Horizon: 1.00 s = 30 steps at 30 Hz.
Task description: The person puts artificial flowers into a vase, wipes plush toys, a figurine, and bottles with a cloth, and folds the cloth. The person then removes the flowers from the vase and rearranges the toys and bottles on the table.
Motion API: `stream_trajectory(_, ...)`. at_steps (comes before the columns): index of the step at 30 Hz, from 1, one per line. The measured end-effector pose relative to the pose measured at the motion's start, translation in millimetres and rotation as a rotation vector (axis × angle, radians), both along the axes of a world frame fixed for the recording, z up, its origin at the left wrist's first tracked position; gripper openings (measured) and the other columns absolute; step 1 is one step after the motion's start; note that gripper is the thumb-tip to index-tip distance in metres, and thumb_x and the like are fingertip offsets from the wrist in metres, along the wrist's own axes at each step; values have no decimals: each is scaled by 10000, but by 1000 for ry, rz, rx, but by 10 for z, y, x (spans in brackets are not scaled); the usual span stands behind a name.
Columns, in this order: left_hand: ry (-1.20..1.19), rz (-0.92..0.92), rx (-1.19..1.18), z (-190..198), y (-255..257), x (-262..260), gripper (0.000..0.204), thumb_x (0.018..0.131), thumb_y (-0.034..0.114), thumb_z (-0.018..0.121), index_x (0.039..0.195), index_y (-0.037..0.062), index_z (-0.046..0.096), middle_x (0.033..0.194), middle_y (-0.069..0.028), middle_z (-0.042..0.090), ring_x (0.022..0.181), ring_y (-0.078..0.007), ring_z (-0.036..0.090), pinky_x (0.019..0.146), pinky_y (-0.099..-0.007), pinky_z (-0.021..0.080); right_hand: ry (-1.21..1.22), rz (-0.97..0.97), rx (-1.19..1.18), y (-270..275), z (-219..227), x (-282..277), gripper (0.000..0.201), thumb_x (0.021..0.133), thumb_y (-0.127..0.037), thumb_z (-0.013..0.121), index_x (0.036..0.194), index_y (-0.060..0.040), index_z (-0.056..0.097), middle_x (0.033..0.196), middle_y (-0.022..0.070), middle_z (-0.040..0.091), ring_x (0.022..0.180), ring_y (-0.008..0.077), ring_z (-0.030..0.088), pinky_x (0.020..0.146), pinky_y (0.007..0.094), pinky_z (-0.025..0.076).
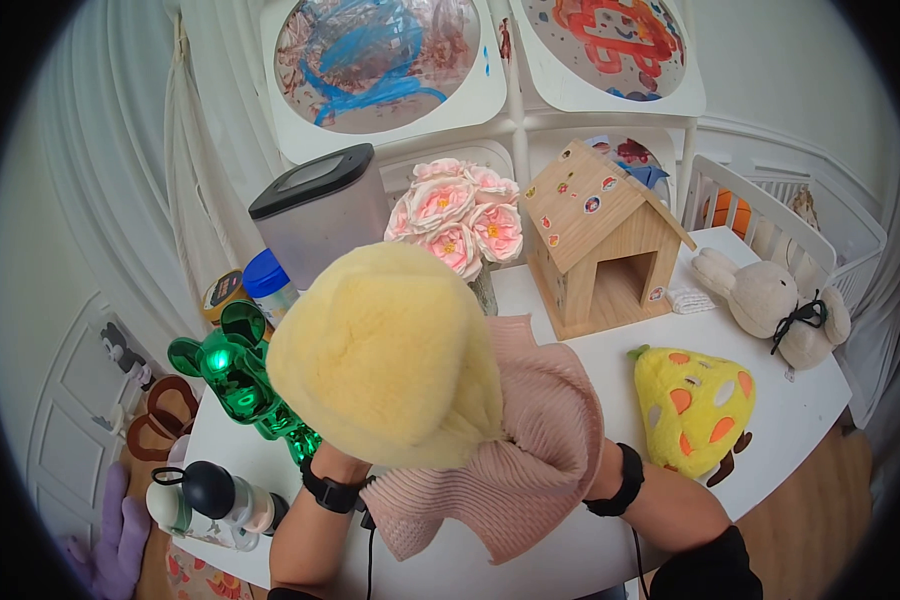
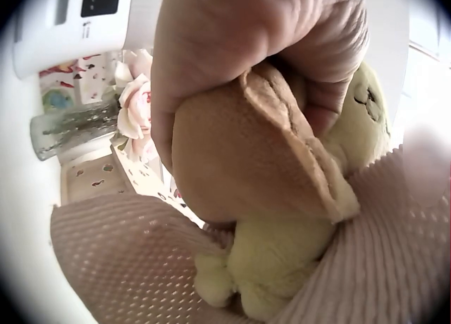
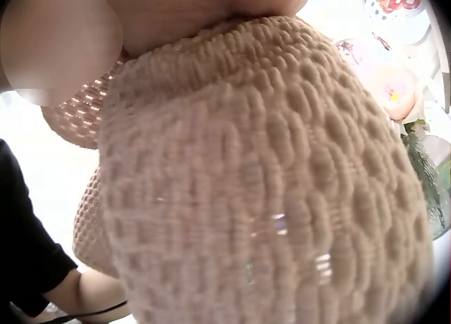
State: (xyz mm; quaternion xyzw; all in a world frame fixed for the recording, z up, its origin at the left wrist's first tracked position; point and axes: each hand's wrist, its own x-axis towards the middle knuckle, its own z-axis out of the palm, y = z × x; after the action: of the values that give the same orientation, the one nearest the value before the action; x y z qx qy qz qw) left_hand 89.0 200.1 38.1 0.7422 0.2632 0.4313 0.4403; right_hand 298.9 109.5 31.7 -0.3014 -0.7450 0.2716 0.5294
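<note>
A large pale-yellow plush toy [image 1: 380,350] is held up over the table, its rounded side toward the head camera. My left hand [image 2: 239,28] grips it by a tan panel [image 2: 225,148] with a seamed edge; a stitched eye and stubby pale limbs show around that panel. A pink ribbed knitted cloth [image 1: 530,410] drapes beside and beneath the toy, bunched near its lower right. My right hand [image 3: 204,14] holds this cloth, which covers most of its fingers; in the head view the cloth hides that hand past the wrist.
Behind the toy stand pink flowers [image 1: 455,215] in a glass vase, a lidded bin [image 1: 325,205] and a stickered wooden house [image 1: 600,230]. A shiny green bear figure [image 1: 235,365] and bottles [image 1: 210,490] are left. A yellow spotted plush [image 1: 690,410] and plush bunny [image 1: 770,300] lie right.
</note>
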Motion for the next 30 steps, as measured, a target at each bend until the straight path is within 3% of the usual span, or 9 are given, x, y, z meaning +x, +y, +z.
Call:
stream_trajectory(1,8,-4,9,-10,-29,18,795,778,60,807,1462,26,403,1433,-114,503,1310,-262,504,1101,-414,409,-149,-22,40,-20,3,38,637,902,-200,729,1457,-50,457,1468,140,492,1309,237,511,1124,385,384)
stream_trajectory(2,16,-7,19,-4,-39,15,799,777,61,809,1463,27,401,1434,-114,501,1311,-262,503,1102,-413,408,-147,-25,39,-20,3,38,637,902,-200,729,1457,-50,457,1468,140,492,1309,237,511,1124,385,384)
stream_trajectory(13,96,-51,144,146,-117,188,843,759,73,830,1475,40,387,1448,-115,487,1323,-259,491,1112,-411,395,236,-227,135,-14,-136,-90,436,861,-152,746,1262,-71,594,1257,138,609,1130,274,591,1016,367,444)
stream_trajectory(20,140,-65,216,210,-151,37,871,747,80,844,1482,48,377,1457,-116,478,1331,-257,484,1118,-409,388,441,-325,183,33,-215,-371,330,839,-125,755,1155,-82,669,1141,136,673,1033,295,634,956,357,477)
stream_trajectory(28,190,-77,292,269,-222,192,904,734,89,859,1491,57,366,1467,-117,467,1339,-255,475,1125,-408,379,56,-52,336,135,217,-242,628,869,-172,758,1423,-37,496,1417,146,535,1244,254,565,1105,382,403)
stream_trajectory(29,196,-76,303,267,-234,150,908,733,90,861,1492,59,365,1468,-117,466,1341,-255,474,1126,-407,378,56,-49,337,158,252,-350,628,869,-172,758,1423,-37,496,1417,146,535,1244,254,565,1105,382,403)
stream_trajectory(30,202,-78,316,306,-218,178,912,731,91,863,1493,60,364,1470,-117,464,1342,-255,473,1127,-407,377,211,-259,540,209,303,-539,625,879,-180,748,1428,-34,486,1424,143,525,1255,248,554,1097,378,409)
